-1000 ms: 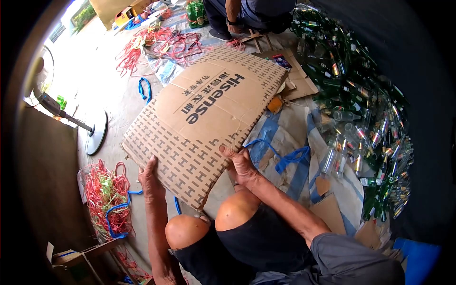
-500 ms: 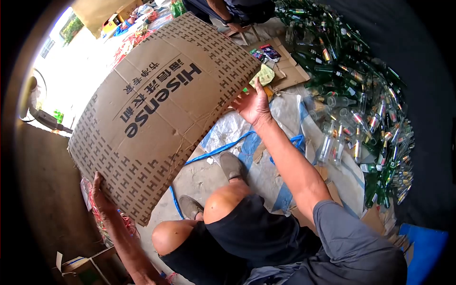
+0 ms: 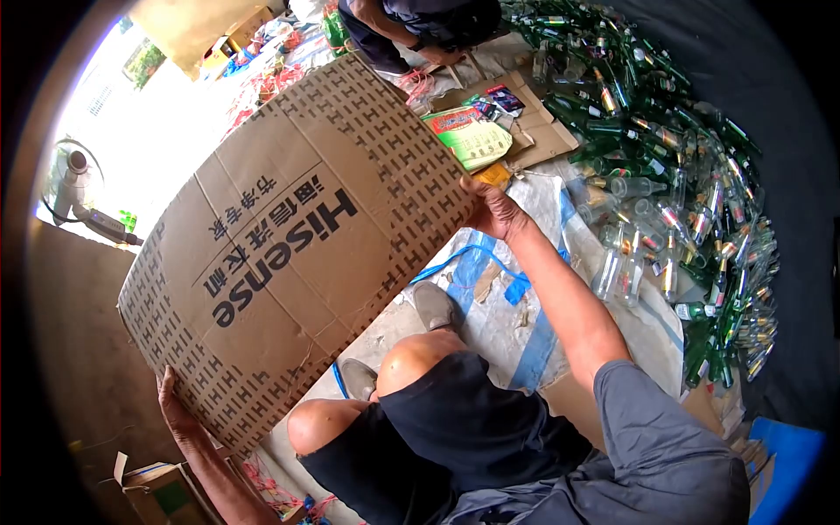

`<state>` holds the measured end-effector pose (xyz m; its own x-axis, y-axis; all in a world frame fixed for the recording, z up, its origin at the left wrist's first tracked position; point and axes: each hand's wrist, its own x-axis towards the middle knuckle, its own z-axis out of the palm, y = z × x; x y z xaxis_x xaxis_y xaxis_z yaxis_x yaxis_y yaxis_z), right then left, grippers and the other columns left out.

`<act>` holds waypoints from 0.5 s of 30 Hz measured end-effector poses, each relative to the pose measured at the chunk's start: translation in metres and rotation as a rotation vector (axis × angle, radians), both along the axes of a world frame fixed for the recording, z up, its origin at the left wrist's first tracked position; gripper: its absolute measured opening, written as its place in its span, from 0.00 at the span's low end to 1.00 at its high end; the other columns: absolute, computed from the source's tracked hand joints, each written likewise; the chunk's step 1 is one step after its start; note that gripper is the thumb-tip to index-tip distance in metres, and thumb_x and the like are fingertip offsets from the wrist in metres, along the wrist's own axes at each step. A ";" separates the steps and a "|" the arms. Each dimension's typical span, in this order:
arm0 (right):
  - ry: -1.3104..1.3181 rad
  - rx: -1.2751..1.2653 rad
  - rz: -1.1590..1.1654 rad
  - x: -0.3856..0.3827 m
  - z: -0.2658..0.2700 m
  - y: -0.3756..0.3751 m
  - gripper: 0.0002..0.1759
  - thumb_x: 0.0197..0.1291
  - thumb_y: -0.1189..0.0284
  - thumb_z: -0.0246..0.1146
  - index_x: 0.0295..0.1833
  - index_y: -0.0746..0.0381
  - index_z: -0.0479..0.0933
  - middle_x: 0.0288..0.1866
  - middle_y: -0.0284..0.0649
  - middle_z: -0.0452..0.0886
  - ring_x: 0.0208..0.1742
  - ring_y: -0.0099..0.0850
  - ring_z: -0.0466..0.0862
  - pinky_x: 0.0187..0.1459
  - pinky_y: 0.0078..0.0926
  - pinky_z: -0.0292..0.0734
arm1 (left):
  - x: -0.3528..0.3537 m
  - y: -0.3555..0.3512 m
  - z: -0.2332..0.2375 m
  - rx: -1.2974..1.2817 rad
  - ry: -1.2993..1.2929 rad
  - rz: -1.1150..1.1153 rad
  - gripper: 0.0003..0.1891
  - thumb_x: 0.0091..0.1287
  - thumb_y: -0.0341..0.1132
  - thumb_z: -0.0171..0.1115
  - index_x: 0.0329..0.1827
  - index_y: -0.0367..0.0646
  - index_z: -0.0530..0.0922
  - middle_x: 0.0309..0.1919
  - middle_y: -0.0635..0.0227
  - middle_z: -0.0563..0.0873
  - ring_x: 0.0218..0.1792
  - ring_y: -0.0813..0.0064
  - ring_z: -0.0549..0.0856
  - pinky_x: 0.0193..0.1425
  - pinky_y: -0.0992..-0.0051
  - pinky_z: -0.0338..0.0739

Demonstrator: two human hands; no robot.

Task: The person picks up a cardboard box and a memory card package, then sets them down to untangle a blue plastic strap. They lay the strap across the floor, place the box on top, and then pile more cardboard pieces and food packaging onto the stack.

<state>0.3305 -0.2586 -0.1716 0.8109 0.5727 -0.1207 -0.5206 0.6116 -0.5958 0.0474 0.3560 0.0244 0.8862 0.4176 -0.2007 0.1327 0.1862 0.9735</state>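
Note:
A large brown cardboard sheet (image 3: pixel 289 236), printed with "Hisense" and rows of H marks, is held up tilted before my knees. My right hand (image 3: pixel 494 210) grips its right corner, thumb on the printed face and the other fingers partly hidden. At the lower left edge is my left hand (image 3: pixel 178 411), its thumb along the border and its fingers behind the board. Past the right corner lies a green and red printed packet (image 3: pixel 472 136), close to my right hand, with flattened cardboard (image 3: pixel 542 122) beyond it.
Green and clear glass bottles (image 3: pixel 626 188) are heaped on the right. A co-worker's hand (image 3: pixel 440 55) is at the top. Blue-striped sheeting (image 3: pixel 534 350) covers the floor. An open carton (image 3: pixel 162 494) stands at lower left, and a fan-like fixture (image 3: pixel 79 188) is at far left.
The cardboard sheet has come down and slightly left, uncovering more of the printed packet. My right hand, fingers spread before, now grips the corner; my left hand has moved lower.

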 end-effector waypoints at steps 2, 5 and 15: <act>-0.044 -0.090 0.147 0.009 -0.007 -0.015 0.37 0.64 0.53 0.74 0.73 0.60 0.74 0.65 0.41 0.86 0.60 0.34 0.88 0.59 0.43 0.87 | 0.001 0.012 0.002 0.036 -0.006 -0.049 0.27 0.73 0.39 0.65 0.73 0.39 0.73 0.55 0.61 0.89 0.50 0.68 0.91 0.54 0.67 0.90; -0.067 -0.189 0.257 0.020 -0.007 -0.020 0.35 0.65 0.54 0.73 0.71 0.62 0.76 0.61 0.44 0.88 0.60 0.32 0.89 0.60 0.41 0.88 | -0.005 0.015 -0.001 0.058 -0.001 -0.101 0.28 0.72 0.39 0.67 0.73 0.40 0.73 0.56 0.61 0.89 0.51 0.68 0.90 0.54 0.68 0.89; -0.128 -0.145 0.273 0.016 0.013 0.021 0.34 0.67 0.58 0.72 0.71 0.66 0.75 0.60 0.44 0.88 0.54 0.31 0.91 0.57 0.35 0.89 | -0.005 0.036 -0.012 0.042 0.065 -0.081 0.27 0.72 0.38 0.68 0.72 0.42 0.74 0.56 0.63 0.88 0.52 0.67 0.90 0.58 0.63 0.88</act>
<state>0.3469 -0.2372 -0.1584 0.6435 0.7554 -0.1240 -0.5689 0.3635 -0.7377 0.0427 0.3920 0.0121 0.9032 0.3539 -0.2429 0.2090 0.1319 0.9690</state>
